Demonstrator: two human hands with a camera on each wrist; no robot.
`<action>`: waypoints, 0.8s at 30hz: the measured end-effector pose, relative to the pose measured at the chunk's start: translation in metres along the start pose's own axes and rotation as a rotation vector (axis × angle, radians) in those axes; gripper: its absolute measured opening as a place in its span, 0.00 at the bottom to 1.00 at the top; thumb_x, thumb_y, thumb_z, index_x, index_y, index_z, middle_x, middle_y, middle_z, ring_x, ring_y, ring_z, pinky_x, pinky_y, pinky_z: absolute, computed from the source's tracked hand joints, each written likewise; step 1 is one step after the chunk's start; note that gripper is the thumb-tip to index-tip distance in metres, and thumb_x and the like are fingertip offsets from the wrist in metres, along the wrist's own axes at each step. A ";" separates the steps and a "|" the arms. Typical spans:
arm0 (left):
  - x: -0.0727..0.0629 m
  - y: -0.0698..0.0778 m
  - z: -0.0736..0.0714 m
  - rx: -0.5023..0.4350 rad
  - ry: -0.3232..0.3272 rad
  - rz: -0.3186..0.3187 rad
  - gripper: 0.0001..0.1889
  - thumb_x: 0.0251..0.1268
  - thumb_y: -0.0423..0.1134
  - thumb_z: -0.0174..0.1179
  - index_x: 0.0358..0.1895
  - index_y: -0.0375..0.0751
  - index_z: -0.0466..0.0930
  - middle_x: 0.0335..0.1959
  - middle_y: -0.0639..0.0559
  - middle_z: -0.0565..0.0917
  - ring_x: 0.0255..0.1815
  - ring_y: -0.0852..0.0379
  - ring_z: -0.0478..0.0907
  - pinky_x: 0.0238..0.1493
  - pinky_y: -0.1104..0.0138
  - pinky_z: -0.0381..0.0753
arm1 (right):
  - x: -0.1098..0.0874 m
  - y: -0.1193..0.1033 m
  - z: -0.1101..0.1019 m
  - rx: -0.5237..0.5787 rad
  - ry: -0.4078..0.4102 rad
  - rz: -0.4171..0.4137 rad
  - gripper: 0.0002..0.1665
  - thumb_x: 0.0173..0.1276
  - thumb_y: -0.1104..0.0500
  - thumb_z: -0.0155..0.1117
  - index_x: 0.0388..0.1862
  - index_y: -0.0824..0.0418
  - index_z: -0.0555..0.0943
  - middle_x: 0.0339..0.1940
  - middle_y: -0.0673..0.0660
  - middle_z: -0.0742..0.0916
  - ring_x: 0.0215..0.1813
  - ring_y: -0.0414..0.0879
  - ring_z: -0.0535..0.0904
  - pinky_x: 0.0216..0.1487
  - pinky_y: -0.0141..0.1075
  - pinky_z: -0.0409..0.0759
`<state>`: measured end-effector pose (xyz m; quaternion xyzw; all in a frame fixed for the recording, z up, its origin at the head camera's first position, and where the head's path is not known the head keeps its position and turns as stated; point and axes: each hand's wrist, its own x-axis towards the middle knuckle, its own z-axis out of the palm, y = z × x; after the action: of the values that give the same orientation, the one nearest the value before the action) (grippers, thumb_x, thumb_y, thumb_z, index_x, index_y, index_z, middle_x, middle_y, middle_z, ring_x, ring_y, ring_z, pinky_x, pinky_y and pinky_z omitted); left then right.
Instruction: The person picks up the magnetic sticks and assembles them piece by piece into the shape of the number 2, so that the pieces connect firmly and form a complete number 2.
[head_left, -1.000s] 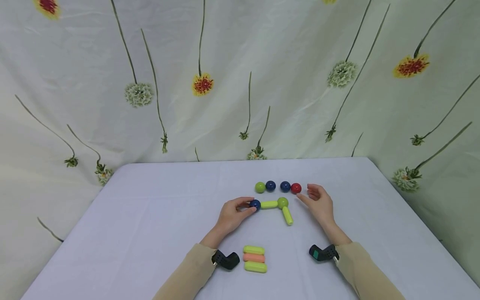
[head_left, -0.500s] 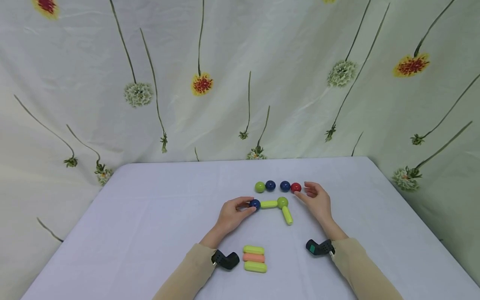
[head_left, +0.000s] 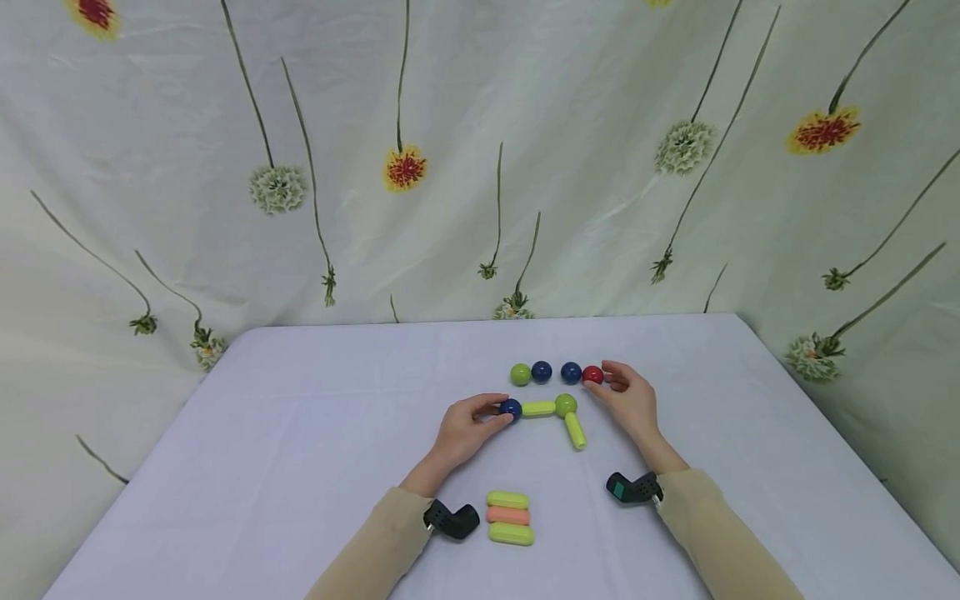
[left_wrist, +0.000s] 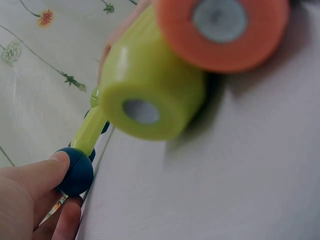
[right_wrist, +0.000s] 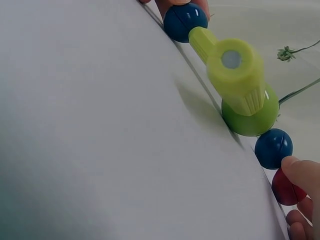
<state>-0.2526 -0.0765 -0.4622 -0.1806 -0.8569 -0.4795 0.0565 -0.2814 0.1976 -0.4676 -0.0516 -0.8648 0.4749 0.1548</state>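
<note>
Between thumb and fingers, my left hand (head_left: 462, 431) pinches a dark blue ball (head_left: 511, 409) on the table. A yellow-green rod (head_left: 538, 409) joins that ball to a green ball (head_left: 566, 406), from which a second yellow-green rod (head_left: 575, 431) points toward the front. My right hand (head_left: 632, 406) has its thumb and fingers around a red ball (head_left: 592, 375); in the right wrist view the thumb (right_wrist: 302, 172) lies against it. Beside the red ball sits another dark blue ball (head_left: 571, 372); the two touch.
Left of these, a green ball (head_left: 521, 374) and a blue ball (head_left: 542, 372) sit side by side. Nearer the front lie two yellow-green rods (head_left: 511, 533) with an orange rod (head_left: 508, 516) between them. A flowered cloth (head_left: 450, 242) hangs behind the table (head_left: 337, 450).
My right hand has moved left and slightly back, its thumb and fingers closing around the red ball. The left hand keeps its hold on the blue ball.
</note>
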 end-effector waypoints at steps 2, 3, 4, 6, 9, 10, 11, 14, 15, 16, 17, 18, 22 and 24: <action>0.000 0.000 0.000 0.000 0.000 -0.003 0.18 0.60 0.46 0.64 0.52 0.46 0.81 0.47 0.52 0.83 0.47 0.56 0.79 0.44 0.64 0.77 | 0.000 0.000 0.000 -0.013 -0.007 -0.005 0.32 0.57 0.51 0.72 0.58 0.63 0.75 0.52 0.63 0.81 0.52 0.53 0.76 0.54 0.43 0.74; 0.000 0.000 0.000 0.001 0.001 -0.005 0.18 0.60 0.45 0.64 0.52 0.46 0.81 0.46 0.52 0.83 0.47 0.56 0.79 0.44 0.64 0.77 | 0.000 0.000 0.000 -0.024 -0.012 -0.011 0.32 0.57 0.51 0.71 0.59 0.63 0.75 0.53 0.62 0.81 0.52 0.53 0.76 0.54 0.43 0.74; 0.000 0.000 0.000 0.003 0.003 -0.006 0.18 0.60 0.45 0.64 0.52 0.46 0.81 0.46 0.52 0.83 0.46 0.56 0.79 0.44 0.64 0.77 | 0.000 0.000 0.000 -0.030 -0.016 -0.017 0.32 0.57 0.51 0.71 0.59 0.63 0.75 0.52 0.63 0.81 0.52 0.53 0.76 0.54 0.43 0.74; 0.000 0.000 0.001 0.006 0.006 -0.008 0.17 0.60 0.46 0.64 0.52 0.46 0.81 0.46 0.52 0.83 0.46 0.56 0.79 0.44 0.64 0.77 | 0.000 0.000 0.000 -0.039 -0.021 -0.031 0.32 0.58 0.52 0.71 0.59 0.63 0.75 0.52 0.63 0.82 0.52 0.54 0.76 0.54 0.44 0.74; 0.000 0.001 0.001 0.007 0.008 -0.013 0.17 0.59 0.46 0.64 0.52 0.46 0.82 0.46 0.52 0.83 0.46 0.56 0.79 0.44 0.63 0.77 | 0.000 0.000 0.000 -0.056 -0.023 -0.050 0.32 0.58 0.52 0.71 0.59 0.63 0.75 0.50 0.63 0.82 0.51 0.54 0.77 0.52 0.44 0.75; 0.000 0.001 0.001 0.008 0.010 -0.015 0.17 0.60 0.46 0.64 0.52 0.46 0.82 0.46 0.52 0.83 0.46 0.56 0.79 0.44 0.63 0.77 | 0.000 0.000 0.000 -0.059 -0.023 -0.055 0.31 0.58 0.53 0.71 0.58 0.63 0.76 0.49 0.63 0.83 0.50 0.54 0.77 0.52 0.44 0.75; 0.000 0.001 0.001 0.008 0.010 -0.017 0.17 0.60 0.46 0.64 0.52 0.46 0.82 0.46 0.52 0.83 0.46 0.56 0.79 0.44 0.63 0.77 | 0.000 0.000 0.000 -0.066 -0.024 -0.060 0.30 0.58 0.53 0.71 0.58 0.64 0.76 0.49 0.63 0.83 0.50 0.54 0.77 0.52 0.44 0.75; 0.000 0.001 0.000 0.007 0.010 -0.024 0.18 0.59 0.46 0.64 0.52 0.46 0.81 0.46 0.52 0.83 0.46 0.56 0.79 0.45 0.63 0.77 | 0.001 0.000 0.001 -0.076 -0.025 -0.066 0.29 0.59 0.53 0.70 0.57 0.64 0.76 0.48 0.63 0.83 0.50 0.54 0.77 0.52 0.44 0.75; 0.000 0.001 0.000 0.008 0.009 -0.026 0.18 0.59 0.46 0.64 0.52 0.46 0.81 0.46 0.52 0.83 0.46 0.56 0.79 0.45 0.63 0.77 | 0.001 0.000 0.001 -0.073 -0.024 -0.065 0.29 0.59 0.53 0.70 0.56 0.64 0.76 0.48 0.63 0.83 0.50 0.54 0.77 0.52 0.44 0.75; 0.000 0.002 0.000 0.006 0.008 -0.027 0.18 0.59 0.46 0.64 0.52 0.46 0.81 0.46 0.52 0.83 0.47 0.56 0.79 0.45 0.63 0.77 | 0.001 0.000 0.001 -0.070 -0.023 -0.062 0.29 0.59 0.53 0.70 0.56 0.64 0.76 0.48 0.63 0.83 0.50 0.54 0.77 0.52 0.44 0.75; 0.000 0.002 0.000 0.007 0.007 -0.027 0.18 0.59 0.46 0.64 0.52 0.46 0.81 0.46 0.52 0.83 0.46 0.56 0.79 0.45 0.63 0.77 | 0.000 0.000 0.001 -0.066 -0.021 -0.060 0.29 0.59 0.53 0.70 0.56 0.65 0.76 0.48 0.63 0.83 0.50 0.53 0.77 0.52 0.44 0.75; 0.000 0.002 0.000 0.009 0.007 -0.027 0.18 0.59 0.46 0.64 0.52 0.46 0.81 0.46 0.52 0.83 0.46 0.56 0.79 0.45 0.63 0.77 | 0.000 -0.001 0.001 -0.061 -0.018 -0.057 0.29 0.58 0.52 0.71 0.56 0.65 0.76 0.48 0.63 0.83 0.50 0.53 0.77 0.52 0.43 0.75; 0.000 0.001 0.000 0.009 0.005 -0.027 0.18 0.59 0.46 0.64 0.52 0.46 0.81 0.46 0.52 0.83 0.46 0.56 0.79 0.44 0.64 0.77 | -0.004 -0.002 -0.001 -0.045 -0.013 -0.043 0.29 0.58 0.52 0.71 0.55 0.65 0.76 0.47 0.63 0.83 0.49 0.53 0.77 0.52 0.43 0.75; 0.000 0.001 0.001 0.004 0.004 -0.024 0.18 0.59 0.46 0.64 0.52 0.46 0.81 0.46 0.52 0.83 0.46 0.56 0.79 0.44 0.64 0.77 | -0.005 -0.002 -0.001 -0.038 -0.016 -0.040 0.29 0.58 0.52 0.71 0.55 0.65 0.76 0.47 0.63 0.83 0.49 0.53 0.77 0.51 0.43 0.75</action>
<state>-0.2522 -0.0757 -0.4621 -0.1692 -0.8599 -0.4787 0.0529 -0.2760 0.1958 -0.4662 -0.0333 -0.8757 0.4557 0.1562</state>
